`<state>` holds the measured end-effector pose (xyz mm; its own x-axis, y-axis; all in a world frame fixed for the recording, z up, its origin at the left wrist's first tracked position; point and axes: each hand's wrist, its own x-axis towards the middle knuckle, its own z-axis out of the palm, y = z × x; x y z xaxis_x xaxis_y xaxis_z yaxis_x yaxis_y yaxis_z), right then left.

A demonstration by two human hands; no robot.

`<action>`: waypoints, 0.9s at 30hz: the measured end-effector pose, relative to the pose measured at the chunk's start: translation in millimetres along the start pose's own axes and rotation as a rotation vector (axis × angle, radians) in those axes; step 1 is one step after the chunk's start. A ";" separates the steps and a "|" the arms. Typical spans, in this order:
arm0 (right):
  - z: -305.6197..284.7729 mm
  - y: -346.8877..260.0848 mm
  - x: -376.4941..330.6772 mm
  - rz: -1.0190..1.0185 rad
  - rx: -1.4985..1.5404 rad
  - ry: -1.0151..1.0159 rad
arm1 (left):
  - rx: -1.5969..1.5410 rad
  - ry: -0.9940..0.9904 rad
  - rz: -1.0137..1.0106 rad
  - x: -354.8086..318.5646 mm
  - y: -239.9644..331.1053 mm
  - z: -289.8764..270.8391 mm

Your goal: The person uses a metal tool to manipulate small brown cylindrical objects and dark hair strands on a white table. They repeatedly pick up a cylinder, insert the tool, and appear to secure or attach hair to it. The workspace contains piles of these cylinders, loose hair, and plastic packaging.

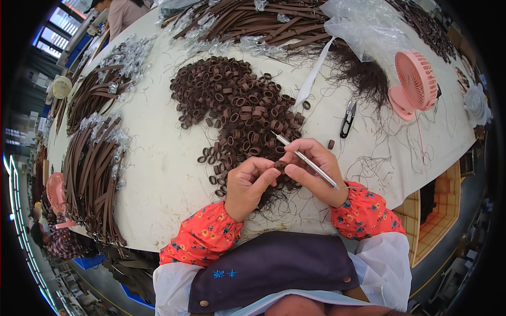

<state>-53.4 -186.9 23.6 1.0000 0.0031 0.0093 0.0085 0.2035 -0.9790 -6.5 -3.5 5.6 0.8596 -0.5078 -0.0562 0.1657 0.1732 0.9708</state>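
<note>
Close to the table's near edge, my left hand (245, 188) pinches a small brown strap loop (280, 165) between thumb and fingertips. My right hand (319, 179) meets it at the same loop, its thumb and fingers also touching it. A slim silver pen-like tool (312, 164) lies through the right hand, its thin tip pointing up and left over the pile. Fingers partly cover the loop. Just beyond both hands spreads a large heap of brown loops (232, 100), with loose threads around its near end. One single loop (331, 144) lies right of my right hand.
Black thread snips (347, 121) and a pink fan (415, 81) stand to the right. Bundles of brown straps (89, 179) line the left side, more straps (253, 21) the back. Clear plastic (363, 23) lies beside dark threads (363, 73). Another person (126, 18) sits at far left.
</note>
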 end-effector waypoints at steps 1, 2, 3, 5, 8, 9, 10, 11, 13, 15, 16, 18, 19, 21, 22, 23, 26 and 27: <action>-0.2 1.5 0.8 -0.031 -0.022 0.023 | 0.015 0.012 -0.011 0.6 1.4 -0.7; -0.3 2.3 1.3 -0.062 -0.044 0.047 | 0.031 0.024 -0.021 1.4 3.6 -1.4; 1.5 -9.9 0.1 -0.041 -0.105 0.095 | 0.045 0.039 -0.031 1.8 4.8 -2.7; -7.6 -6.5 0.4 -0.174 -0.089 0.032 | 0.048 0.059 -0.029 2.1 4.8 -5.7; -15.3 -5.4 0.3 -0.310 -0.113 -0.014 | 0.047 0.061 -0.006 3.8 0.9 -6.5; -15.6 -4.7 0.2 -0.325 -0.120 -0.026 | 0.048 0.060 0.006 4.2 -0.6 -6.6; -15.8 -4.0 0.2 -0.339 -0.127 -0.038 | 0.053 0.058 0.008 4.5 -1.2 -6.5; -15.3 -2.9 0.6 -0.336 -0.134 -0.043 | 0.058 0.057 0.010 4.7 -1.7 -6.4; -13.4 -0.9 1.9 -0.331 -0.149 -0.051 | 0.069 0.052 0.011 4.6 -2.0 -6.4; -12.6 -0.8 2.2 -0.321 -0.177 -0.048 | 0.079 0.045 0.009 4.3 -2.0 -7.0; -12.5 -0.8 2.3 -0.315 -0.191 -0.047 | 0.074 0.043 0.009 4.3 -2.1 -6.9; -13.8 0.2 2.4 -0.324 -0.192 -0.046 | 0.064 0.041 0.009 4.0 -2.5 -6.6; -14.2 0.8 2.5 -0.329 -0.191 -0.046 | 0.055 0.040 0.013 3.7 -2.5 -6.5; -13.9 0.1 2.2 -0.326 -0.191 -0.047 | 0.036 0.036 0.020 3.5 -2.2 -6.2; -13.8 -0.3 2.0 -0.325 -0.191 -0.046 | 0.032 0.035 0.018 3.6 -2.1 -6.3; -14.0 -0.3 2.1 -0.333 -0.199 -0.056 | 0.028 0.034 0.017 3.7 -2.0 -6.5; -14.9 1.7 2.0 -0.368 -0.230 -0.078 | 0.019 0.033 -0.008 3.2 0.9 -5.6; -14.3 4.4 2.4 -0.385 -0.246 -0.082 | 0.017 0.033 -0.019 2.8 2.1 -5.2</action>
<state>-50.9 -200.0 16.4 0.9202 0.0521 0.3879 0.3898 -0.0335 -0.9203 -1.2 -0.2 6.3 0.8721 -0.4824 -0.0821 0.1741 0.1491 0.9734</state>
